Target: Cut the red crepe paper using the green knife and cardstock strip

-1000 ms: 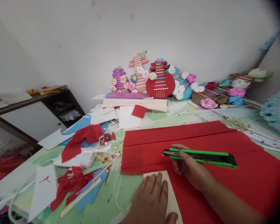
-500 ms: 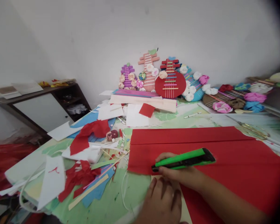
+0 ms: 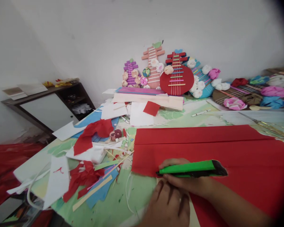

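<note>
A green and black box cutter (image 3: 194, 168) is gripped in my right hand (image 3: 180, 181), its handle pointing to the right. Its tip is close to the left edge of a large red sheet (image 3: 246, 189) lying on the table. My left hand (image 3: 168, 205) rests with its fingers laid down over a cream strip (image 3: 194, 212) by the edge of the red sheet, just below the right hand. Whether the blade is out of the cutter cannot be made out.
Left of the red sheet lie red scraps (image 3: 85, 176), white pieces (image 3: 58, 178) and blue paper (image 3: 103, 190). Gold-handled scissors (image 3: 273, 128) lie at the right. Along the wall stand decorated lute-shaped crafts (image 3: 164, 83). A low cabinet (image 3: 47, 108) stands at left.
The cutter's handle end has dropped, so it lies more level. My hands stay near the same spot on the sheet. The whole view has shifted slightly.
</note>
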The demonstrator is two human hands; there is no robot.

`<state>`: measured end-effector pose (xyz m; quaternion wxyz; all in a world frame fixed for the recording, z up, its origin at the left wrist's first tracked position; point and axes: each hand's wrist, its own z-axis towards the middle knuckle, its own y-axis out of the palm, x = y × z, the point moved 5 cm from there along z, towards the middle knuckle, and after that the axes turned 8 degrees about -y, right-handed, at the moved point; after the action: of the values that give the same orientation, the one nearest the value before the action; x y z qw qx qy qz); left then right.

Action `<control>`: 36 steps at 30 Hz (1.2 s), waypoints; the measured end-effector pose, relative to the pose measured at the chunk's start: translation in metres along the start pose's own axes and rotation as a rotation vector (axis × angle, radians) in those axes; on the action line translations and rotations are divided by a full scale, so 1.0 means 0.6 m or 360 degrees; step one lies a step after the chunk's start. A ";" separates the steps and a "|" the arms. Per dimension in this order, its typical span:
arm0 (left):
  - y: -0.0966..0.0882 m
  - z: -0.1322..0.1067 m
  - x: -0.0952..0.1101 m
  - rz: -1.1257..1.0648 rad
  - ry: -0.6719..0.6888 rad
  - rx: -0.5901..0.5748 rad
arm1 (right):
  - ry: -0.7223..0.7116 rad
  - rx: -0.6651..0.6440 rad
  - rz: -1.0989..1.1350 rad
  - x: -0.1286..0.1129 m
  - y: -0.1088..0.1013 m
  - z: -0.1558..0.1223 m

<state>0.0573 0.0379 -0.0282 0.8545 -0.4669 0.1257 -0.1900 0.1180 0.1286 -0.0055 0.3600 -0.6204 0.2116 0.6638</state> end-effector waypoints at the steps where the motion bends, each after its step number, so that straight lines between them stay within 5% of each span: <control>1: 0.001 0.000 0.000 0.0006 0.0009 -0.0023 | 0.0006 -0.0002 0.0016 0.002 0.001 0.000; 10: -0.002 0.001 0.000 0.0016 0.0040 0.0073 | 0.0023 0.0033 0.0170 0.012 -0.001 -0.001; 20: -0.026 0.008 -0.006 -0.0091 0.0084 0.0523 | 0.0166 0.0718 0.0989 0.028 -0.039 0.008; 24: -0.041 0.007 -0.015 -0.0082 0.0119 0.0590 | 0.0148 0.0824 0.1202 0.022 -0.052 0.012; 29: -0.032 -0.024 -0.011 0.0147 0.0416 0.0262 | 0.0164 0.0840 0.1325 0.022 -0.054 0.014; 33: -0.023 -0.065 -0.017 -0.0103 0.0243 0.0520 | 0.0167 0.0820 0.1388 0.022 -0.053 0.016; 36: -0.015 -0.084 -0.016 -0.0211 0.0397 0.0516 | 0.0173 0.0816 0.1419 0.022 -0.054 0.017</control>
<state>0.0271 0.0000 -0.0468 0.8819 -0.3034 0.1672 -0.3198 0.1357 0.1598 -0.0116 0.1710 -0.3954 0.6297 0.6465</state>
